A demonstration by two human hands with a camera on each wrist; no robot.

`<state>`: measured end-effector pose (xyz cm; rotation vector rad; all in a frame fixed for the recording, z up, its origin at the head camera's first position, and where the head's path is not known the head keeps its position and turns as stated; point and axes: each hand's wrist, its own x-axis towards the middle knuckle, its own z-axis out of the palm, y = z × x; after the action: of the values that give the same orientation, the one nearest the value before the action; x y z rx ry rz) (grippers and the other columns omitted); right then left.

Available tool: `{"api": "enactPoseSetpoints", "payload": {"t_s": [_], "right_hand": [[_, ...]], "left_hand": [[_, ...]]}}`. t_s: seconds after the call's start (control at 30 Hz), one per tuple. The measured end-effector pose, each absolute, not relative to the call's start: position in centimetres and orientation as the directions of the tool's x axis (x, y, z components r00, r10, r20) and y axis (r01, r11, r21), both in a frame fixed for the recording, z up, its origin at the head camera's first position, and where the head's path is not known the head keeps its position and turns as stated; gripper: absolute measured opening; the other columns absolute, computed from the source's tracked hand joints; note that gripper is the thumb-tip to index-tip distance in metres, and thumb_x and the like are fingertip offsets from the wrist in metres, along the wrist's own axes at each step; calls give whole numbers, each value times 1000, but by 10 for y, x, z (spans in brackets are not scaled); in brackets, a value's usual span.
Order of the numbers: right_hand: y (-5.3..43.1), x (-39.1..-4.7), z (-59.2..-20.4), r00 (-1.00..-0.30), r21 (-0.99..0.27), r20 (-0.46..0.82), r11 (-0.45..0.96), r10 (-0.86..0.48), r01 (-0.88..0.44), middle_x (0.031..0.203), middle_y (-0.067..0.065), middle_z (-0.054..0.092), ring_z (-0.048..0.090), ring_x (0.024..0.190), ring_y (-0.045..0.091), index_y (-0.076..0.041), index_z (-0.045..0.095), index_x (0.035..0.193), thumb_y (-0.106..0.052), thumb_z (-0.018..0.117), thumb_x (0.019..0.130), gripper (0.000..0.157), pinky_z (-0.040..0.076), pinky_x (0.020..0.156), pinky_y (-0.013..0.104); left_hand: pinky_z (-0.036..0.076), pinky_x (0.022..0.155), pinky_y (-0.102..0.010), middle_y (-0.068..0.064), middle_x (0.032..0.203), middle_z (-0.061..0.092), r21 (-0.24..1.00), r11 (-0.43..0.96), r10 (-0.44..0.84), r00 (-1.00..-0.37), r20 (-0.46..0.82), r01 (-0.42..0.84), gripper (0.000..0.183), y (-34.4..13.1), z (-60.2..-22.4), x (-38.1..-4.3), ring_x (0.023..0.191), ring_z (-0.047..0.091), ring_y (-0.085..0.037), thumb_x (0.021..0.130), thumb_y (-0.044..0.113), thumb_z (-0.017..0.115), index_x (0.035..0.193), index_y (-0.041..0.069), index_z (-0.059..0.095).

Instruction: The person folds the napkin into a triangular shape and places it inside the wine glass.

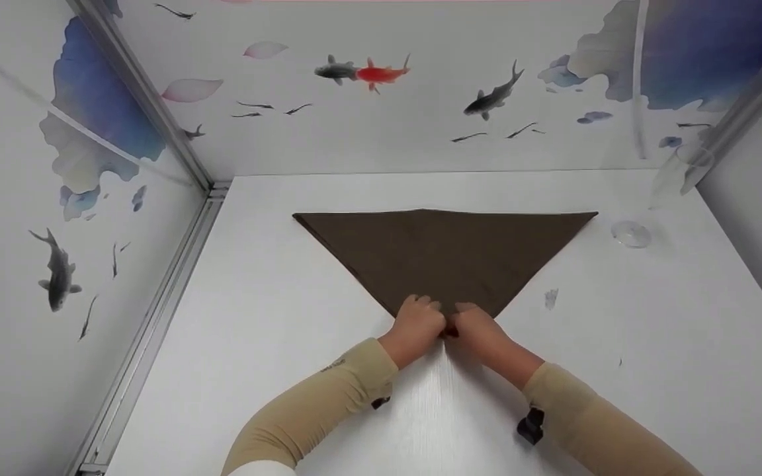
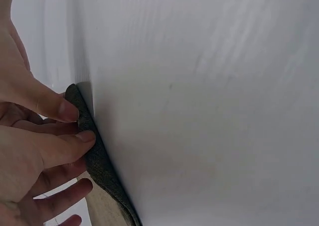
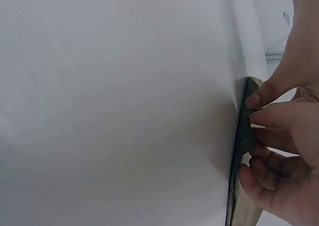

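A dark brown cloth (image 1: 440, 254) lies on the white table as a flat triangle, its long straight edge at the far side and its point toward the person. At that near point, my left hand (image 1: 416, 324) pinches the cloth edge between thumb and fingers. Close beside it, my right hand (image 1: 483, 330) pinches the same part. Both wrist views show thumbs on a thick, folded-looking edge of the cloth (image 2: 102, 161), low over the tabletop. The two hands cover the very tip in the head view.
A clear glass (image 1: 678, 175) stands at the table's far right corner, with a small clear round disc (image 1: 631, 234) in front of it. Printed wall panels with metal rails (image 1: 149, 317) border the table. A greyish smudge (image 1: 551, 298) marks the tabletop right of the cloth.
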<state>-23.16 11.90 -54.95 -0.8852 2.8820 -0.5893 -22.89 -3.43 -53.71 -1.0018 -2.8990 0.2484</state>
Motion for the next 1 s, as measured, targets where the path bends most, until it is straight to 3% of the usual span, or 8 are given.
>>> {"api": "enactPoseSetpoints", "payload": {"t_s": [0.13,0.37,0.73,1.0], "right_hand": [[122,-231,-554,-778,-304,135,721,-614,-622,74,1,59,55,71,19,-10,77,88,-8,74,84,5,48,64,34],[124,-237,-553,-757,-372,175,670,-629,-643,81,2,68,63,77,19,-10,77,87,-5,73,84,6,52,66,33],[126,-236,-555,-798,-396,114,710,-592,-583,84,4,68,64,79,21,-8,78,92,-5,72,85,10,53,71,37],[126,-232,-557,-811,-386,114,727,-573,-568,75,3,60,56,70,18,-6,72,82,-6,70,88,6,49,64,35]], "left_hand": [[46,68,-29,4,78,65,-149,777,619,-785,8,612,15,-37,-538,-230,75,60,-15,91,17,70,76,21,72],[39,60,-29,4,72,63,-43,796,604,-796,18,603,23,-40,-536,-232,67,56,-13,93,12,66,71,21,69],[47,55,-27,5,68,63,-228,754,647,-757,92,616,20,-37,-538,-223,62,59,-12,91,21,70,72,23,72],[48,57,-28,3,71,63,-244,733,669,-738,89,635,17,-34,-541,-224,65,58,-14,92,18,69,75,21,74]]}}
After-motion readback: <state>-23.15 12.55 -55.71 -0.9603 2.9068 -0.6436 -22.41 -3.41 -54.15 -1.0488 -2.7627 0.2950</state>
